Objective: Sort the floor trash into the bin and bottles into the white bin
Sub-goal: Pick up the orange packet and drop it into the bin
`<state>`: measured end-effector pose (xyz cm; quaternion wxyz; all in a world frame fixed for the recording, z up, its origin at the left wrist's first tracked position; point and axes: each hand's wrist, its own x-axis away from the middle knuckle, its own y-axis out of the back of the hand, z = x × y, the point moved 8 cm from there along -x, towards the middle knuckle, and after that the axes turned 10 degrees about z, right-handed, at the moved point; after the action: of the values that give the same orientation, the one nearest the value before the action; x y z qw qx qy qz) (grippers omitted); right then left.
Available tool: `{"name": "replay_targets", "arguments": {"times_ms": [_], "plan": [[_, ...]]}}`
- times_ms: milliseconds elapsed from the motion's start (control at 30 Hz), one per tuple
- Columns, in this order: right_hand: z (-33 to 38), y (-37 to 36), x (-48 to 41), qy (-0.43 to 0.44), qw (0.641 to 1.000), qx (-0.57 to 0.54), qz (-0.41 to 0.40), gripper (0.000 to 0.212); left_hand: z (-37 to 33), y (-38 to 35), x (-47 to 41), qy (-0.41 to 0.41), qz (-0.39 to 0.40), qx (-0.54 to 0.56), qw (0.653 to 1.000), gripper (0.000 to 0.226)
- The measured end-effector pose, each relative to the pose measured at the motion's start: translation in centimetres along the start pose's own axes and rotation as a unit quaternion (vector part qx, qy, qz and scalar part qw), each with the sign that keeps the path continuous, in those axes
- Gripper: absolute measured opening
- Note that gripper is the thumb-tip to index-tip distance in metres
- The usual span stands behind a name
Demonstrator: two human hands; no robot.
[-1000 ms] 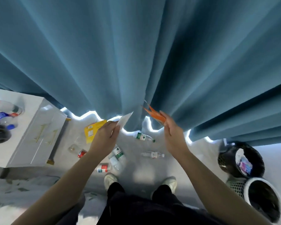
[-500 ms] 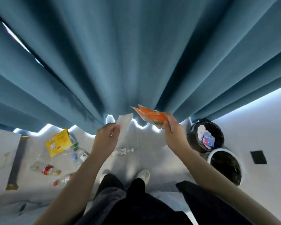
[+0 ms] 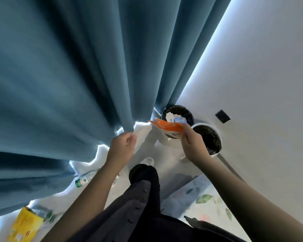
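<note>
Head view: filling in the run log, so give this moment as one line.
left hand: holds white paper | right hand: holds orange wrapper by black bin | white bin: adjacent | floor: bottle, yellow packet

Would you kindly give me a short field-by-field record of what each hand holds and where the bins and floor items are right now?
left hand: pinches a white paper sheet by the blue curtain hem
right hand: pinches a torn orange plastic wrapper, seen in front of the black round bin
black bin contents: white scrap, light blue packet
white-rimmed round bin: beside the black one; contents unclear
on floor: clear plastic bottle with green label, yellow packet
</note>
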<state>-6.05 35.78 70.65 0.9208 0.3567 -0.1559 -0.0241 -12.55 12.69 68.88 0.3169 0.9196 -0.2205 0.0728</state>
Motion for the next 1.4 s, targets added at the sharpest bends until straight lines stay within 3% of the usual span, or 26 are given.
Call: {"name": "replay_targets", "arguments": {"times_ms": [200,300,500,667,800,967,1067,1100,1167,1267,1333,1400], "plan": [[-5.8,3.3,-5.7,-0.047,0.999,0.013,-0.017,0.033,-3.3,-4.6,-10.0,-0.018,0.075,-0.036,0.996,0.043],[-9.0,5.2,-9.0,-0.083,0.996,0.025,-0.018,0.037,-4.2,-8.2,-15.4,-0.017,0.141,-0.072,0.987,0.029],[-18.1,5.4,-15.7,-0.128,0.988,0.086,0.025,0.041,-3.6,-17.5,-24.9,-0.015,0.243,-0.15,0.958,0.025],[-28.9,1.4,-23.6,-0.147,0.98,0.127,0.054,0.046,1.9,-26.7,-33.6,-0.016,0.254,-0.244,0.936,0.024],[-36.9,-3.6,-29.9,-0.108,0.981,0.151,0.063,0.047,7.6,-33.9,-39.5,-0.022,0.249,-0.294,0.922,0.03],[-43.3,-7.0,-34.7,-0.079,0.974,0.202,0.067,0.053,11.7,-41.0,-44.6,-0.094,0.257,-0.35,0.896,0.035],[-46.0,-8.1,-38.0,-0.054,0.981,0.184,0.017,0.051,12.7,-44.4,-47.5,-0.178,0.24,-0.36,0.884,0.036],[-46.8,-8.6,-38.8,-0.04,0.984,0.173,-0.005,0.05,13.4,-45.6,-48.2,-0.191,0.244,-0.391,0.867,0.037],[-48.7,-10.6,-39.8,-0.032,0.983,0.179,0.004,0.051,16.6,-48.2,-49.1,-0.171,0.296,-0.493,0.801,0.043],[-53.7,-17.1,-39.5,-0.099,0.956,0.209,0.179,0.051,22.4,-50.7,-49.7,-0.125,0.389,-0.626,0.664,0.06],[-55.9,-19.8,-38.9,-0.136,0.93,0.233,0.251,0.045,24.1,-51.4,-50.2,-0.126,0.412,-0.662,0.613,0.067],[-56.3,-20.6,-39.6,-0.135,0.925,0.241,0.261,0.049,24.3,-52.1,-50.8,-0.138,0.417,-0.687,0.579,0.07]]}}
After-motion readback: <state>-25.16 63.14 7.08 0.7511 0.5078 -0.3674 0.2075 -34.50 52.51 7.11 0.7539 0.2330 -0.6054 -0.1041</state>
